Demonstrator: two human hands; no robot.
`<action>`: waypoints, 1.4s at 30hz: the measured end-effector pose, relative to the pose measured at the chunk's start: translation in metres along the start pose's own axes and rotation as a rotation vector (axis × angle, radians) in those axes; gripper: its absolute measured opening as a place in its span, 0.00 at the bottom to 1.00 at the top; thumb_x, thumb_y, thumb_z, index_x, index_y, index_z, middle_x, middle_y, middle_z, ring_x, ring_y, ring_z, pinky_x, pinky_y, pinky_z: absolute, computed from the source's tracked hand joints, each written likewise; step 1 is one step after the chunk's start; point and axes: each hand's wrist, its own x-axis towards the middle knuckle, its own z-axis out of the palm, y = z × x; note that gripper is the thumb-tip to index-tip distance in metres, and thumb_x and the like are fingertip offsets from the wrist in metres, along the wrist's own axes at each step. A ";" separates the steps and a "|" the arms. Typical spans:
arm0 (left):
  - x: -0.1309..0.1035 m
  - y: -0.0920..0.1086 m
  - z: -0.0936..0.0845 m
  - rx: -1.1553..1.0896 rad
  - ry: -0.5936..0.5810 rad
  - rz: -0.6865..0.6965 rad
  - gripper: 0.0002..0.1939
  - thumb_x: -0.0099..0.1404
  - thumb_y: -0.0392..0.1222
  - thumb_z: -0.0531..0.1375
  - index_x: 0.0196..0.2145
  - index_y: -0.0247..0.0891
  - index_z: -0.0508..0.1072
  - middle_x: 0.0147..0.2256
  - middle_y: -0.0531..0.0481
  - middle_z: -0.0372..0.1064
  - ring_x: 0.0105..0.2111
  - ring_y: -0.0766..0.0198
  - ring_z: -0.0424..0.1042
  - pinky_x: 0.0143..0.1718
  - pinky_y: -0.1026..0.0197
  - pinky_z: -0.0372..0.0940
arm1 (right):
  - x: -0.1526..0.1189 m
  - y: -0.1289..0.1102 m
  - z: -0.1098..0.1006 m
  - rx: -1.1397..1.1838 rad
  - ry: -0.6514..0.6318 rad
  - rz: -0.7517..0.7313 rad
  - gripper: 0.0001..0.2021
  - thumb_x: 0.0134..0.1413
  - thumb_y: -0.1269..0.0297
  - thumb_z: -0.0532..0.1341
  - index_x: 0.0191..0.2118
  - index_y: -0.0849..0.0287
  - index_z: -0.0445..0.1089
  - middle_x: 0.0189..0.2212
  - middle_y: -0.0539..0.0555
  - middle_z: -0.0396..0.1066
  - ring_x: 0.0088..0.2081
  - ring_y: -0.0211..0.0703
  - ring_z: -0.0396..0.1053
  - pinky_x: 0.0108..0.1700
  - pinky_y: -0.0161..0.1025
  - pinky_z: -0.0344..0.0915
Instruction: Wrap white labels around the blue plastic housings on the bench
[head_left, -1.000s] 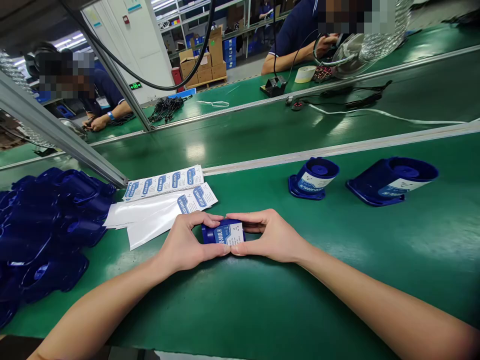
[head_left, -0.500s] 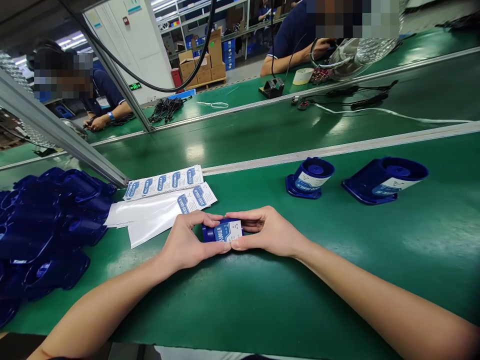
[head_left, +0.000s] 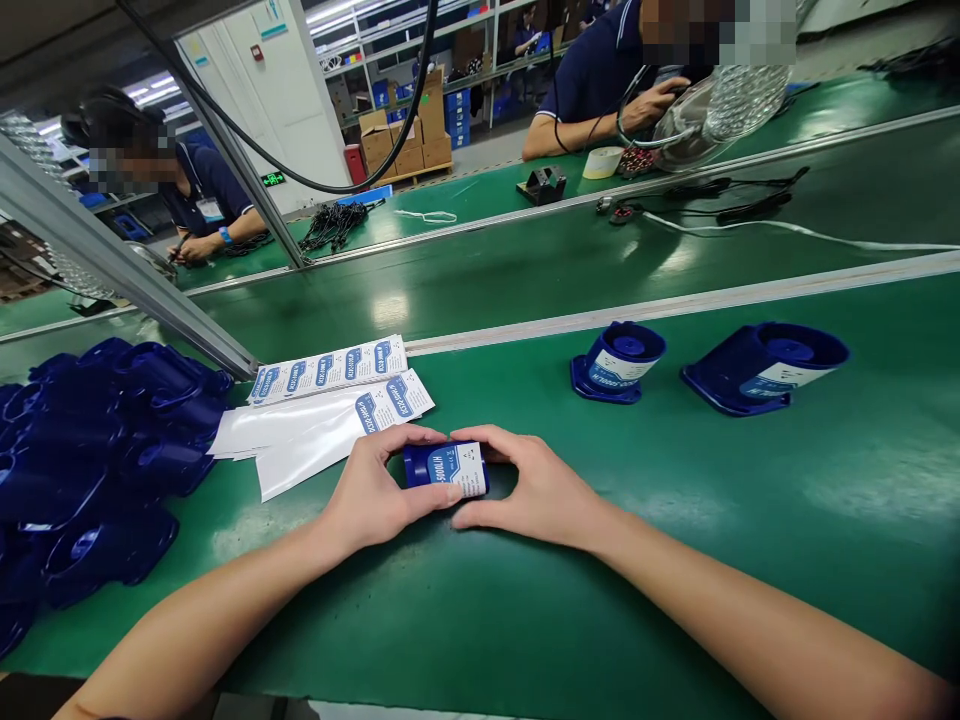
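A dark blue plastic housing [head_left: 420, 466] with a white and blue label [head_left: 459, 468] on its near side is between my hands, low over the green bench. My left hand [head_left: 375, 490] is closed on it, the thumb pressing the label's lower edge and the fingers over the far side. My right hand [head_left: 536, 490] is open around the right end. Its fingertips rest at the housing's far top edge, while its thumb stands apart from the near side. Behind the left hand lie sheets of labels [head_left: 330, 372], with mostly bare backing strips [head_left: 300, 455] over them.
At the left is a heap of blue housings [head_left: 82, 450]. Two labelled housings stand at the right, a smaller one [head_left: 619, 362] and a larger one [head_left: 765, 368]. A metal rail [head_left: 675, 298] runs behind them. Across the bench, two people [head_left: 585, 95] work near cables [head_left: 334, 225].
My right thumb has come off the label and moved down, opening the right hand. More of the label shows. My left hand keeps its hold on the housing.
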 end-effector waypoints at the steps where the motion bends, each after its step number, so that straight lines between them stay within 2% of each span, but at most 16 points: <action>1: 0.000 0.000 -0.002 0.003 -0.022 -0.003 0.32 0.53 0.47 0.80 0.55 0.43 0.81 0.51 0.44 0.82 0.54 0.45 0.79 0.61 0.44 0.70 | 0.000 -0.001 0.002 -0.045 0.024 -0.017 0.36 0.42 0.53 0.83 0.58 0.51 0.76 0.50 0.55 0.83 0.50 0.59 0.81 0.53 0.54 0.78; 4: -0.001 -0.001 -0.007 0.053 -0.159 0.005 0.53 0.49 0.48 0.82 0.69 0.47 0.67 0.60 0.42 0.76 0.61 0.43 0.75 0.66 0.41 0.67 | 0.001 -0.004 0.006 -0.069 0.048 -0.014 0.29 0.44 0.54 0.81 0.52 0.52 0.75 0.45 0.53 0.83 0.44 0.56 0.81 0.46 0.50 0.76; 5: -0.001 -0.001 -0.009 0.092 -0.196 0.016 0.55 0.49 0.48 0.82 0.70 0.48 0.65 0.63 0.41 0.74 0.62 0.41 0.74 0.66 0.40 0.66 | 0.001 -0.004 0.006 -0.058 0.042 -0.004 0.29 0.43 0.55 0.81 0.51 0.53 0.75 0.44 0.53 0.83 0.44 0.55 0.81 0.45 0.49 0.76; 7: 0.000 -0.003 -0.010 0.174 -0.217 0.065 0.48 0.51 0.47 0.81 0.66 0.46 0.69 0.63 0.40 0.73 0.61 0.41 0.74 0.64 0.40 0.68 | 0.002 -0.004 0.005 -0.054 0.046 0.006 0.27 0.42 0.54 0.81 0.48 0.53 0.75 0.42 0.52 0.82 0.43 0.54 0.80 0.44 0.48 0.75; 9: 0.001 -0.005 -0.010 0.219 -0.208 0.142 0.36 0.55 0.47 0.78 0.59 0.43 0.73 0.58 0.41 0.75 0.57 0.42 0.75 0.61 0.42 0.69 | 0.003 -0.004 0.004 -0.069 0.062 0.004 0.26 0.42 0.53 0.81 0.47 0.52 0.76 0.40 0.52 0.82 0.41 0.54 0.79 0.43 0.48 0.74; 10: 0.002 -0.006 -0.010 0.223 -0.212 0.182 0.34 0.56 0.47 0.78 0.57 0.43 0.73 0.57 0.41 0.75 0.56 0.44 0.76 0.60 0.43 0.70 | 0.002 -0.004 0.003 -0.075 0.069 0.004 0.26 0.42 0.53 0.81 0.46 0.52 0.76 0.40 0.52 0.81 0.41 0.54 0.79 0.42 0.48 0.73; 17: 0.008 -0.013 -0.008 0.183 -0.242 0.355 0.31 0.61 0.54 0.77 0.57 0.43 0.74 0.54 0.40 0.76 0.53 0.48 0.76 0.57 0.47 0.71 | 0.000 -0.006 0.004 0.091 0.083 0.023 0.21 0.41 0.54 0.81 0.40 0.53 0.77 0.39 0.52 0.82 0.42 0.54 0.80 0.48 0.49 0.77; 22: 0.004 -0.018 -0.001 0.167 -0.172 0.412 0.30 0.62 0.54 0.77 0.56 0.42 0.75 0.53 0.39 0.76 0.53 0.47 0.76 0.56 0.47 0.71 | 0.000 -0.006 0.005 0.212 0.090 0.114 0.24 0.34 0.56 0.83 0.38 0.54 0.77 0.43 0.54 0.84 0.47 0.57 0.82 0.56 0.53 0.78; 28: 0.000 -0.018 0.006 0.158 -0.114 0.432 0.28 0.61 0.50 0.78 0.55 0.42 0.75 0.52 0.40 0.77 0.52 0.49 0.77 0.55 0.48 0.72 | 0.001 -0.005 0.001 0.285 0.056 0.155 0.25 0.31 0.58 0.84 0.38 0.54 0.78 0.45 0.55 0.84 0.48 0.58 0.83 0.55 0.54 0.79; 35: -0.002 -0.013 0.004 0.211 -0.115 0.436 0.24 0.65 0.45 0.73 0.56 0.42 0.74 0.52 0.40 0.77 0.51 0.50 0.77 0.54 0.48 0.73 | 0.000 -0.007 0.001 0.256 0.048 0.149 0.23 0.36 0.55 0.83 0.38 0.54 0.77 0.46 0.56 0.84 0.47 0.58 0.83 0.56 0.54 0.79; 39: -0.002 -0.014 0.002 0.141 -0.108 0.463 0.23 0.64 0.41 0.74 0.55 0.42 0.76 0.52 0.40 0.79 0.52 0.50 0.79 0.55 0.47 0.73 | -0.001 -0.010 0.002 0.193 0.049 0.122 0.22 0.38 0.54 0.82 0.38 0.54 0.77 0.45 0.55 0.84 0.47 0.58 0.83 0.56 0.55 0.79; 42: -0.005 -0.013 0.003 0.102 -0.069 0.456 0.22 0.61 0.40 0.76 0.52 0.42 0.79 0.52 0.40 0.81 0.52 0.49 0.80 0.54 0.46 0.74 | -0.003 -0.010 0.002 0.236 0.039 0.135 0.23 0.36 0.55 0.82 0.39 0.54 0.78 0.45 0.56 0.85 0.48 0.59 0.83 0.56 0.55 0.80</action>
